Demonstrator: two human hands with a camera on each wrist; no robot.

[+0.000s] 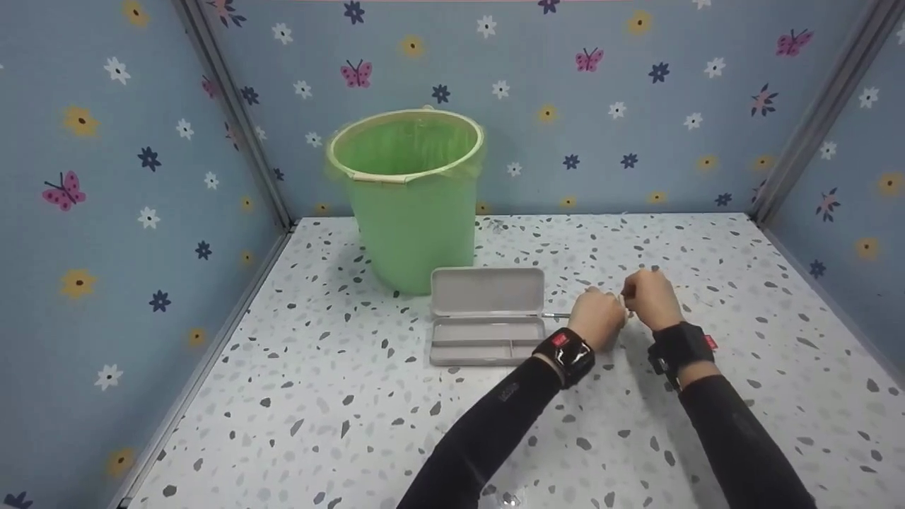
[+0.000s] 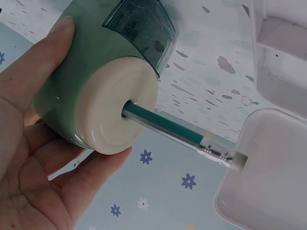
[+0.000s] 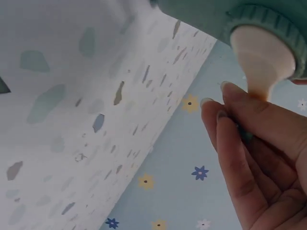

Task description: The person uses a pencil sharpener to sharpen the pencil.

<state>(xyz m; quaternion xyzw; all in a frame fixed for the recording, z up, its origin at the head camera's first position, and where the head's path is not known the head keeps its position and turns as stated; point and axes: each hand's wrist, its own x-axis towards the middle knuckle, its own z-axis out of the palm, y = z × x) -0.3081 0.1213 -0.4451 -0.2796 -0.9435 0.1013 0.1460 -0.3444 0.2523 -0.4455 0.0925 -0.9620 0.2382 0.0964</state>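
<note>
My left hand (image 1: 597, 318) grips a green hand-crank pencil sharpener (image 2: 79, 72) by its body, thumb on one side and fingers on the other. From the hole in its cream face (image 2: 108, 127) sticks a green pencil (image 2: 163, 127), its eraser end outward. A dark see-through shavings drawer (image 2: 141, 36) shows on the sharpener. With the fingers of my right hand (image 1: 650, 297) I hold the crank's end; its cream crank arm (image 3: 261, 57) runs from a ribbed green collar into them. Those fingers mostly hide the crank's knob. In the head view my hands cover most of the sharpener.
An open grey pencil case (image 1: 488, 291) with divided compartments lies left of my hands, near the pencil's eraser end. Behind it stands a green lined bin (image 1: 417, 233). Flower-patterned walls (image 1: 537, 141) border the speckled table (image 1: 318, 396).
</note>
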